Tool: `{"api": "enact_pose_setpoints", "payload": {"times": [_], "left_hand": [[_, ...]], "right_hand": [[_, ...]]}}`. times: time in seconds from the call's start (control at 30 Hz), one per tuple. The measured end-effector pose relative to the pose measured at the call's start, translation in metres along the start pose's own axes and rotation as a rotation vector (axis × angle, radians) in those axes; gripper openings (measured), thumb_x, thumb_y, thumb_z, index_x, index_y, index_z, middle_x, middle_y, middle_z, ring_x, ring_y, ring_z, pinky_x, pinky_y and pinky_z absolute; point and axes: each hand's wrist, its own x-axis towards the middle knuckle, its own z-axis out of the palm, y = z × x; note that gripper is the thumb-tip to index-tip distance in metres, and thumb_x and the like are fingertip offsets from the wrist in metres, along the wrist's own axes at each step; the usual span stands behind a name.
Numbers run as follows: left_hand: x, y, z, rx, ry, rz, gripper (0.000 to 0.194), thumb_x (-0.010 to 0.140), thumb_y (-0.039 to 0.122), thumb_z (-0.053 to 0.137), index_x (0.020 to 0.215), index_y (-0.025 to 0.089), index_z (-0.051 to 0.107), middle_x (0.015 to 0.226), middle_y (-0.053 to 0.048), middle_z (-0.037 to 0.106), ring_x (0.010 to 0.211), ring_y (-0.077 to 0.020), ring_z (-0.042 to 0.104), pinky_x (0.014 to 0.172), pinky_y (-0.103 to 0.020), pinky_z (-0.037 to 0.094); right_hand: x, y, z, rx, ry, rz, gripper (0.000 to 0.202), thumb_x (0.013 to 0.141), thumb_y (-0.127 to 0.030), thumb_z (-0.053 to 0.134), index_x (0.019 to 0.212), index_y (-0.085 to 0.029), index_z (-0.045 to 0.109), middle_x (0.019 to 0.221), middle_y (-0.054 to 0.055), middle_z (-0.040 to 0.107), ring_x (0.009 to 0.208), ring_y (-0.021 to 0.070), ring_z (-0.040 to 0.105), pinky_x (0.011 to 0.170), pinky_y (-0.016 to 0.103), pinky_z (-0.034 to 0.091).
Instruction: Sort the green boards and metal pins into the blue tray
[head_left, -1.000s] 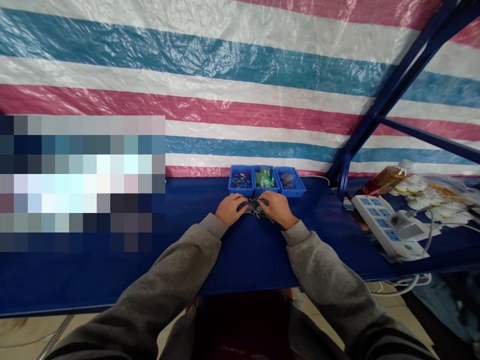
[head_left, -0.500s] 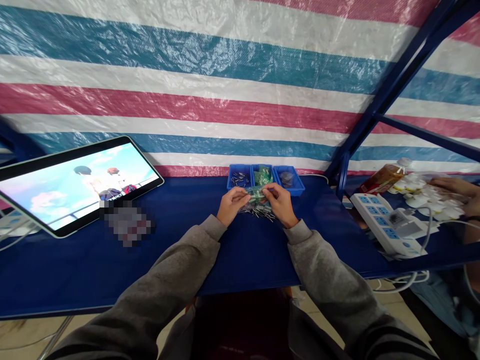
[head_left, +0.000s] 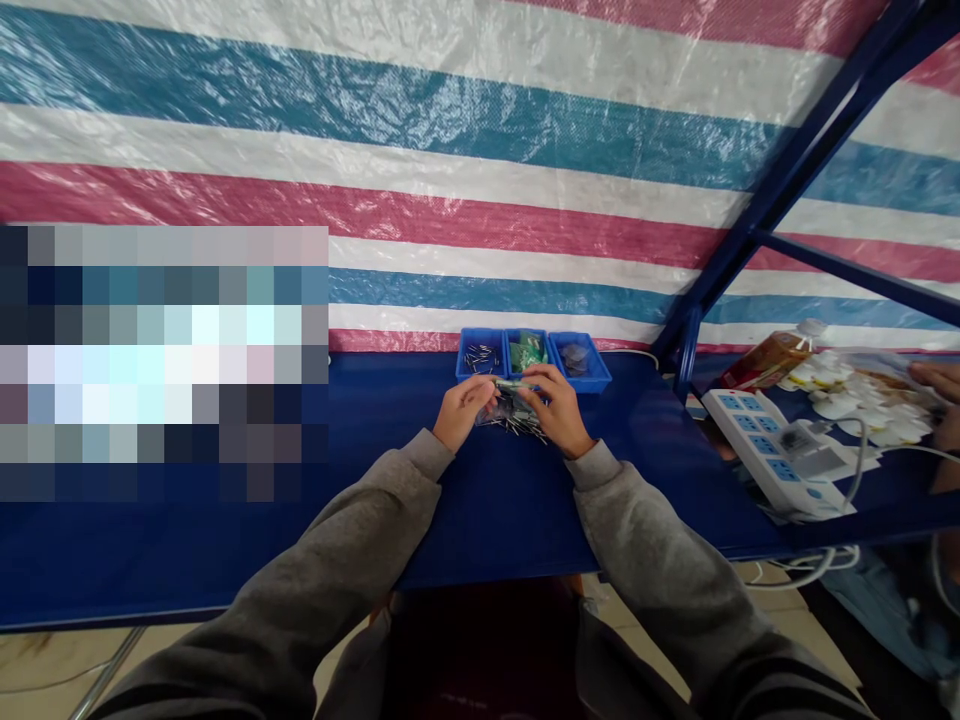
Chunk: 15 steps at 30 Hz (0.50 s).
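My left hand (head_left: 462, 412) and my right hand (head_left: 556, 408) meet in front of the blue bins, fingers closed. Between them they grip a small clear plastic bag with green on it (head_left: 513, 383), now seen nearly edge-on. Its contents are too small to make out. Right below lies a pile of thin metal pieces (head_left: 526, 426), partly hidden by my hands. Behind stand three joined blue bins: the left bin (head_left: 463, 368) has loose metal pieces, the middle one green packets (head_left: 529, 350), the right one greyish clear packets (head_left: 574, 358).
A white power strip (head_left: 765, 440) with a plugged-in charger and cables lies to the right. Beyond it are a bottle (head_left: 776, 358), several white round items (head_left: 862, 400) and another person's hand (head_left: 937, 380). A blue metal post (head_left: 720, 265) rises there. Pixelation covers the left side.
The small bag has tipped from facing me to nearly edge-on, while my hands stay almost in place. The other person's hand has shifted right, away from the white items.
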Motion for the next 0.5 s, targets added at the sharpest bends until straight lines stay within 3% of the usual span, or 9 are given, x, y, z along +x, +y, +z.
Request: {"api": "enact_pose_setpoints", "payload": {"times": [0.1, 0.2, 0.27, 0.37, 0.43, 0.5], "left_hand": [[-0.0002, -0.0008, -0.0008, 0.113, 0.035, 0.084, 0.038, 0.076, 0.051, 0.068, 0.081, 0.014, 0.066, 0.085, -0.007, 0.062, 0.072, -0.0161, 0.06, 0.063, -0.027, 0.052], [-0.0007, 0.0008, -0.0017, 0.082, -0.008, -0.001, 0.034, 0.077, 0.049, 0.068, 0.076, 0.015, 0.064, 0.068, -0.003, 0.061, 0.06, -0.0146, 0.058, 0.055, -0.026, 0.048], [-0.0005, 0.0027, -0.0023, 0.007, -0.052, -0.098, 0.035, 0.079, 0.049, 0.066, 0.072, 0.015, 0.062, 0.055, -0.001, 0.059, 0.048, -0.013, 0.054, 0.048, -0.026, 0.045], [0.0008, 0.0047, -0.0033, -0.092, -0.055, -0.174, 0.039, 0.078, 0.05, 0.067, 0.066, 0.014, 0.06, 0.05, 0.0, 0.058, 0.042, -0.0116, 0.051, 0.042, -0.024, 0.04], [0.0019, 0.0045, -0.0037, -0.137, -0.047, -0.199, 0.04, 0.077, 0.051, 0.068, 0.065, 0.014, 0.059, 0.051, -0.001, 0.059, 0.041, -0.0109, 0.051, 0.04, -0.023, 0.038], [0.0026, 0.0029, -0.004, -0.16, -0.048, -0.213, 0.041, 0.078, 0.052, 0.066, 0.064, 0.013, 0.058, 0.054, -0.002, 0.06, 0.042, -0.0107, 0.052, 0.039, -0.022, 0.038]], "right_hand": [[-0.0002, 0.0022, 0.0032, 0.112, -0.063, 0.169, 0.035, 0.085, -0.052, 0.058, 0.073, -0.019, 0.061, 0.061, 0.001, 0.059, 0.053, 0.0154, 0.057, 0.052, 0.028, 0.048], [-0.0019, 0.0026, 0.0043, 0.122, -0.096, 0.233, 0.041, 0.085, -0.055, 0.056, 0.066, -0.019, 0.059, 0.049, -0.001, 0.054, 0.044, 0.014, 0.052, 0.047, 0.027, 0.044], [-0.0023, 0.0009, 0.003, 0.087, -0.066, 0.184, 0.038, 0.091, -0.05, 0.048, 0.079, -0.019, 0.066, 0.056, 0.0, 0.058, 0.049, 0.0147, 0.055, 0.054, 0.028, 0.049], [-0.0017, -0.0034, -0.0003, 0.056, -0.069, 0.025, 0.032, 0.093, -0.041, 0.045, 0.11, -0.022, 0.064, 0.097, 0.007, 0.066, 0.078, 0.0176, 0.064, 0.069, 0.031, 0.055], [-0.0011, -0.0052, -0.0014, 0.037, -0.103, -0.068, 0.029, 0.091, -0.038, 0.05, 0.111, -0.023, 0.064, 0.118, 0.009, 0.059, 0.099, 0.0202, 0.062, 0.075, 0.032, 0.055], [-0.0008, -0.0051, -0.0008, 0.011, -0.104, -0.114, 0.024, 0.09, -0.037, 0.051, 0.101, -0.022, 0.067, 0.115, 0.01, 0.06, 0.105, 0.0218, 0.06, 0.078, 0.032, 0.055]]}}
